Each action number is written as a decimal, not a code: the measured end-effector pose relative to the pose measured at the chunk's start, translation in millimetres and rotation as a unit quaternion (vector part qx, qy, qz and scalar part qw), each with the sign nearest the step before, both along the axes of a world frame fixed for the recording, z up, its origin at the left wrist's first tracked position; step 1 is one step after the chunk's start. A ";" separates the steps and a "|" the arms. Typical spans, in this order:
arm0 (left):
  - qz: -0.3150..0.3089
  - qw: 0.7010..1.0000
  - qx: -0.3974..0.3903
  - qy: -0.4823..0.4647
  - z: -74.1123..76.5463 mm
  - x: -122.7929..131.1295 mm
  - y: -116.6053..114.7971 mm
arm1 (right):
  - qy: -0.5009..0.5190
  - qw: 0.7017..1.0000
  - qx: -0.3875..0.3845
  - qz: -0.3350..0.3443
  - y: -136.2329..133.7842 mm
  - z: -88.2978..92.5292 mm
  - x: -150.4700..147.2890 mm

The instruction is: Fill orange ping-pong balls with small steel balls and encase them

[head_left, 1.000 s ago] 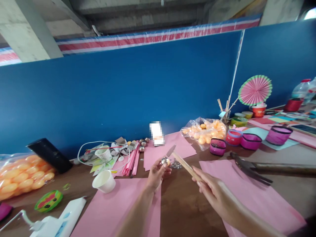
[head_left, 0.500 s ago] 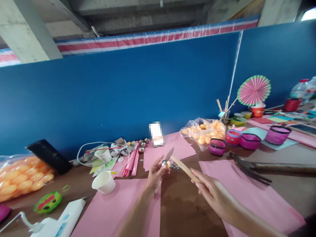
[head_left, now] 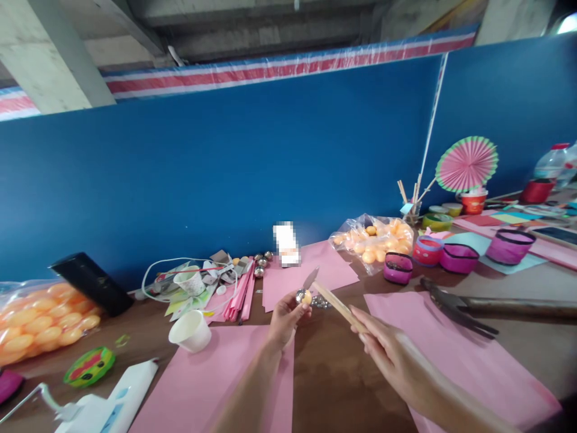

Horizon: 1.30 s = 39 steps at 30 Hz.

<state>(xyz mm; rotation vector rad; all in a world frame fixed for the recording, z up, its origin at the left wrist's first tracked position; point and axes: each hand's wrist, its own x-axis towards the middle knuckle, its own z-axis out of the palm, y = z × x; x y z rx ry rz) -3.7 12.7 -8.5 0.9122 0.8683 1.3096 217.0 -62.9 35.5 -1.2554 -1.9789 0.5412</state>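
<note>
My left hand (head_left: 285, 317) is raised over the brown table (head_left: 329, 373) and pinches a small orange ball with a silver bell (head_left: 303, 296) at its fingertips. My right hand (head_left: 391, 355) grips the wooden handle of a small knife (head_left: 331, 299); its short metal blade points up and left, right beside the ball. A little heap of silver bells (head_left: 321, 302) lies on the table just behind the ball. Pink paper sheets (head_left: 211, 385) lie under both forearms.
A white paper cup (head_left: 191, 330) and a glue gun (head_left: 108, 406) are at the left, with a bag of orange balls (head_left: 36, 322). Another bag of balls (head_left: 374, 236), magenta pots (head_left: 457, 257), a hammer (head_left: 469, 308) and a pink paper fan (head_left: 466, 164) are at the right. A blue partition (head_left: 252, 174) backs the table.
The knife blade has dropped slightly and come closer to the ball in my left hand. Both hands stay in nearly the same place.
</note>
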 end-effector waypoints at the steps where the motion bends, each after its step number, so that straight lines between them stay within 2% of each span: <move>1: 0.001 1.000 0.003 0.002 -0.5 -0.2 0.2 | -0.003 1.000 0.000 0.003 0.2 0.0 0.3; 16: 0.019 1.000 0.006 0.005 -2.8 -0.2 0.8 | 0.006 1.000 0.001 0.003 -7.6 9.2 -2.1; 21: 0.018 1.000 0.024 0.004 -2.8 1.4 2.0 | 0.000 1.000 -0.012 0.028 -7.2 10.9 -2.2; 28: 0.016 1.000 0.015 -0.017 -5.3 0.7 2.1 | 0.001 1.000 0.020 -0.008 -6.8 6.9 -0.1; 33: 0.012 1.000 0.025 -0.009 -6.5 -0.3 3.0 | -0.006 1.000 0.005 0.011 -6.7 6.9 -1.5; 39: 0.020 0.999 0.034 0.000 -2.2 1.3 1.1 | -0.001 1.000 0.014 -0.005 -5.8 6.5 -1.5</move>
